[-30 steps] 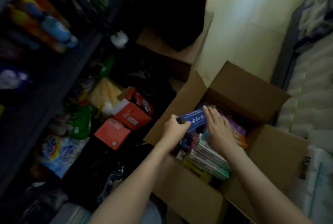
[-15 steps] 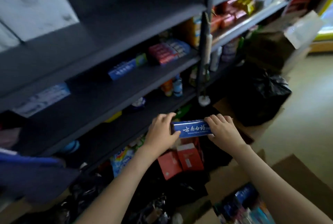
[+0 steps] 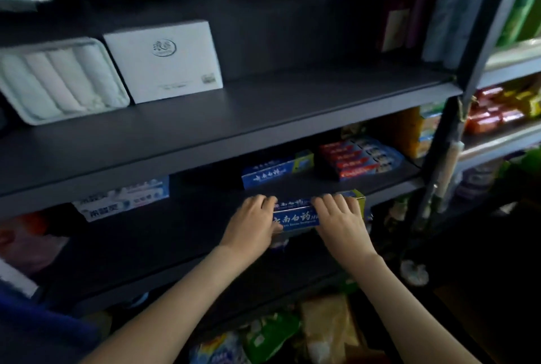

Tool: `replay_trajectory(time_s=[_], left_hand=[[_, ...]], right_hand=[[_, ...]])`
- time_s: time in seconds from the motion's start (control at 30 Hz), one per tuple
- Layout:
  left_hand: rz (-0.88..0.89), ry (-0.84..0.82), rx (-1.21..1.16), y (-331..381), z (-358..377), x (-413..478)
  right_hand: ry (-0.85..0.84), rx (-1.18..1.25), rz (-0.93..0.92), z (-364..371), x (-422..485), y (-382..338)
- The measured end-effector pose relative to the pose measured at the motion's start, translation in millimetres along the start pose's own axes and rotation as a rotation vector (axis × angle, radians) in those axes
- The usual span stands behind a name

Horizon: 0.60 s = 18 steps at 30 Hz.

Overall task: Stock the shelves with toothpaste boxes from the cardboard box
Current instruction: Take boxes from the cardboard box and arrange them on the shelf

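Blue toothpaste box at frame centre – left hand & right hand grip its ends w/ curled fingers; prob light, stiff card – hold by ends.

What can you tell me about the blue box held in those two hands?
The blue box is long and narrow, seemingly cardboard, with white lettering and a green-yellow right end. It is held level, lengthwise at the front of a dark shelf. The left hand grips its left end, the right hand its right.
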<state>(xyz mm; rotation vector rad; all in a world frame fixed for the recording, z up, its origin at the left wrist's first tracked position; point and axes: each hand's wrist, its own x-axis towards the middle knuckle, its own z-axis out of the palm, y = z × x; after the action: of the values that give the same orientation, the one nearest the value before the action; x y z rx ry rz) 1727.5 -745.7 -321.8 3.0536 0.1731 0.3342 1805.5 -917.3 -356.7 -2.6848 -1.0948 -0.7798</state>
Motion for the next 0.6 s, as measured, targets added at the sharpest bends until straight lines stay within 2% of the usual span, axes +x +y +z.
replay_trajectory(time_s=[0.1,0.17,0.3,0.43,0.5,0.6], left_hand=[[-0.05,0.121,0.063,-18.3,29.8,24.5],[-0.086,0.132,0.084,-32.5,50.8,37.4],[-0.146,0.1,0.054,-60.9,84.9,59.4],[-0.064,0.203,0.202,-73.8,93.0,89.8],[-0.05,0.128,0.256,-76.6,93.4,103.3],[-0.121,0.048,0.212,-84.2,97.4,123.5]], right_hand=[[0.044,-0.041,-0.037,37.7,31.7,2.4],[0.028,-0.035,-0.116,63.4,50.6,5.0],[-0.133,0.107,-0.141,92.4,75.9,7.7],[-0.312,0.273,-0.096,105.2,92.5,14.3],[-0.312,0.345,-0.058,110.2,103.3,15.9],[-0.36,0.401,-0.028,111.9,117.0,19.4]])
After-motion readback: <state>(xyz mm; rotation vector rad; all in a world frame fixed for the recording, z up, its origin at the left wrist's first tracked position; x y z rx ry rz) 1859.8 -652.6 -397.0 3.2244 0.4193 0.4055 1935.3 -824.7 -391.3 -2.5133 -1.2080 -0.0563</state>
